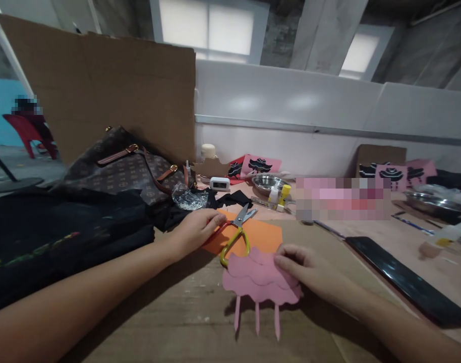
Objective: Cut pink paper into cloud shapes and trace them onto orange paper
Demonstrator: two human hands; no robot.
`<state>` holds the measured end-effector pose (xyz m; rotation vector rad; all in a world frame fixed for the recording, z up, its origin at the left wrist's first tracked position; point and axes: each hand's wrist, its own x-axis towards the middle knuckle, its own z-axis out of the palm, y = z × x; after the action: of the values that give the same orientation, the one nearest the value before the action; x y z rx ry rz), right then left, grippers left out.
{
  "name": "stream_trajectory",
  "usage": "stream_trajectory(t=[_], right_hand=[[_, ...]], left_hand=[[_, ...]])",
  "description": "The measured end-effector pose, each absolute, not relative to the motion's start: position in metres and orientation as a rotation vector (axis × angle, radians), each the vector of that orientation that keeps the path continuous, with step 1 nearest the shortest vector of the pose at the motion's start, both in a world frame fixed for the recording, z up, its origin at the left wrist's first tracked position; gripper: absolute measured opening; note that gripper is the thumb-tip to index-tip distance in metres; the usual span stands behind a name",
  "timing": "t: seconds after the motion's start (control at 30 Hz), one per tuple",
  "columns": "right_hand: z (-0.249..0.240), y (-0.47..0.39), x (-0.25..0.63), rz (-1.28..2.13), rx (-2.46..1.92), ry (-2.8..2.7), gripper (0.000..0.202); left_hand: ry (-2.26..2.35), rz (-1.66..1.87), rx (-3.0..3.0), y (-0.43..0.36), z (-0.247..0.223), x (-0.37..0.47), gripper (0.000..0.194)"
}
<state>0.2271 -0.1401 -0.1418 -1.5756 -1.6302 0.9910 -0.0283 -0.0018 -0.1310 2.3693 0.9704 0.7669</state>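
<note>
The pink paper cloud (263,280) looked mostly made: it had wavy edges, and three thin pink strips (257,317) hung below it. The orange paper (270,234) lay flat behind it and seemed to be left uncut, though part was hidden. The right hand (304,262) had its fingers pinched shut on the cloud's upper right side, over the cardboard (192,317). The left hand (202,227) curled over the scissors' (240,218) red handle; how tightly its fingers gripped, nobody could tell.
</note>
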Motion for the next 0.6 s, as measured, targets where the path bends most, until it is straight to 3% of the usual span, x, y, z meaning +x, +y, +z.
stream_trajectory(t=[0.13,0.27,0.37,0.5,0.6], right_hand=[[-0.135,-0.142,0.21,0.958,-1.621,-1.491,0.041],[-0.109,-0.146,0.197,0.584,-1.712,-1.422,0.038],[-0.098,-0.141,0.198,0.517,-1.745,-1.553,0.036],[-0.095,-0.114,0.212,0.607,-1.63,-1.703,0.049],[-0.094,-0.094,0.206,0.691,-1.621,-1.815,0.035]], left_hand=[[0.715,0.65,2.075,-0.029,-0.128,-0.019,0.066],[0.603,0.634,1.95,-0.045,-0.135,-0.013,0.039],[0.64,0.706,1.927,-0.052,-0.141,-0.009,0.025],[0.78,0.95,1.858,-0.043,-0.135,-0.011,0.023],[0.839,1.066,1.788,-0.021,-0.129,-0.019,0.028]])
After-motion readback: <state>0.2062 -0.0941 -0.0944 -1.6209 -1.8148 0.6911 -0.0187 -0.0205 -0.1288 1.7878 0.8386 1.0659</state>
